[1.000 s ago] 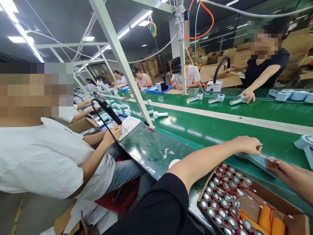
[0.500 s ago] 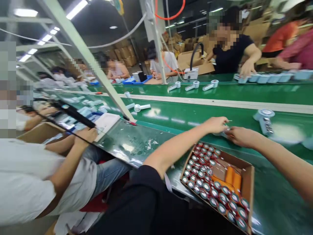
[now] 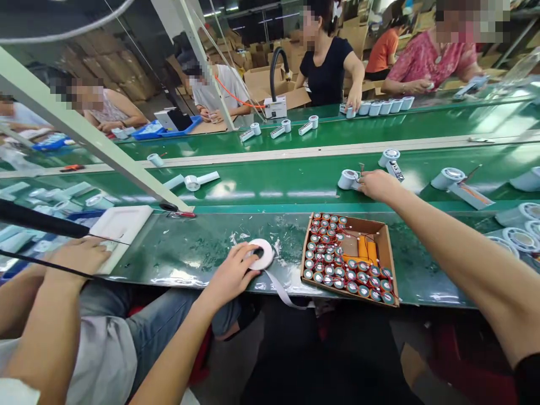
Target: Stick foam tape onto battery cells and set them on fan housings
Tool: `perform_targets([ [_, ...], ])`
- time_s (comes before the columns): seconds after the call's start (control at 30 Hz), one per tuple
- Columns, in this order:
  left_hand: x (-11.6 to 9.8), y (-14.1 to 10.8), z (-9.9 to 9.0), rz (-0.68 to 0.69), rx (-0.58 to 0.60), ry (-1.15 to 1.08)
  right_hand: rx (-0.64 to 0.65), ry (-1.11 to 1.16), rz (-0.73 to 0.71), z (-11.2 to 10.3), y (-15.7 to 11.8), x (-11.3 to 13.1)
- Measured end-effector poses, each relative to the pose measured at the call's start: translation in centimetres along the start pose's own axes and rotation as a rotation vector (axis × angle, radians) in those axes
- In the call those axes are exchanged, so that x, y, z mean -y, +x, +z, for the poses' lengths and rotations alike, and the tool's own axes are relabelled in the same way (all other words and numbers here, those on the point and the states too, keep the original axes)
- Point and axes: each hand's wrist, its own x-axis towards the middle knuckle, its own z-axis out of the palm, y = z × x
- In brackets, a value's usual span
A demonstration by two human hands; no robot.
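My left hand (image 3: 236, 269) holds a roll of white tape (image 3: 262, 255) on the bench, and a loose strip of it hangs over the front edge. Farther off, on the green belt, my right hand (image 3: 377, 184) has its fingers closed on a light blue fan-shaped housing (image 3: 349, 179). Just behind that hand lies another housing (image 3: 389, 158) with its inner parts showing. Between my arms a cardboard box (image 3: 390, 253) contains several battery cells (image 3: 340, 271) with red wires, some seen end-on and some orange ones lying down.
At the left, a co-worker's hands (image 3: 80, 256) are by a white board (image 3: 130, 225). A slanted metal post (image 3: 97, 146) rises from the bench. More housings (image 3: 468, 191) stand at the right. Several people sit across the belt.
My left hand has left the spot beside my right hand and come down to the tape roll. The view has turned to the right, showing more housings there.
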Motion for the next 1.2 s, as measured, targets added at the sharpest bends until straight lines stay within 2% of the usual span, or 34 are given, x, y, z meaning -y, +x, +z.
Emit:
perform_targets([
  [0.07,-1.1,0.7,-0.4,-0.005,-0.151,0.021,-0.117,0.111,0.018,-1.9,-3.0,3.0],
  [0.13,-2.9,1.4,-1.2,0.022,-0.300,-0.009,-0.190,0.414,-0.013,-3.9,-7.8,7.1],
  [0.17,-4.0,1.7,-1.7,0.058,-0.350,-0.039,-0.117,0.618,-0.073,-4.7,-10.5,9.3],
  [0.2,-4.9,2.1,-2.0,0.100,-0.383,-0.068,0.016,0.817,-0.158,-5.4,-13.3,11.6],
  [0.23,-5.8,2.4,-2.2,0.140,-0.401,-0.093,0.205,0.985,-0.258,-5.8,-16.0,13.8],
  [0.3,-6.7,3.1,-2.3,0.197,-0.407,-0.137,0.467,1.205,-0.401,-5.4,-20.3,17.7],
  [0.33,-6.8,3.4,-2.1,0.202,-0.407,-0.160,0.537,1.259,-0.475,-4.7,-21.9,19.1],
  [0.4,-6.3,3.9,-1.3,0.163,-0.414,-0.201,0.579,1.215,-0.649,-2.7,-24.0,20.7],
  [0.47,-5.7,4.1,-0.6,0.110,-0.415,-0.215,0.609,1.036,-0.792,-1.1,-24.9,20.6],
  [0.5,-5.7,4.1,-0.3,0.098,-0.414,-0.205,0.626,0.967,-0.787,-0.7,-25.0,20.1],
  [0.57,-6.2,3.8,0.0,0.122,-0.428,-0.174,0.642,0.987,-0.591,-1.0,-24.6,18.6],
  [0.63,-7.6,3.6,-0.1,0.191,-0.480,-0.150,0.630,1.153,-0.337,-2.2,-23.8,17.4],
  [0.67,-8.4,3.6,-0.3,0.226,-0.514,-0.148,0.637,1.226,-0.283,-2.9,-23.5,17.2],
  [0.7,-9.2,3.7,-0.4,0.249,-0.542,-0.158,0.654,1.279,-0.291,-3.4,-23.3,17.2],
  [0.77,-10.2,3.9,-0.7,0.234,-0.566,-0.222,0.685,1.300,-0.423,-3.9,-23.3,17.6],
  [0.87,-10.6,3.7,-1.1,0.131,-0.505,-0.368,0.615,1.087,-0.616,-3.9,-23.6,17.5],
  [0.93,-10.3,3.1,-1.1,0.099,-0.446,-0.418,0.612,0.929,-0.662,-4.4,-22.9,15.8],
  [0.97,-10.2,2.8,-1.0,0.088,-0.426,-0.424,0.594,0.871,-0.624,-4.8,-22.1,14.5],
  [1.03,-10.2,2.1,-0.6,0.053,-0.418,-0.424,0.460,0.705,-0.413,-5.6,-20.0,11.4],
  [1.1,-10.6,1.6,-0.1,0.015,-0.415,-0.420,0.250,0.366,-0.128,-5.9,-17.7,8.8],
  [1.13,-10.9,1.4,0.1,0.003,-0.412,-0.418,0.192,0.177,-0.033,-5.6,-16.6,8.0],
  [1.2,-11.6,1.3,0.6,0.003,-0.402,-0.417,0.181,-0.074,0.031,-4.5,-15.0,7.4],
])
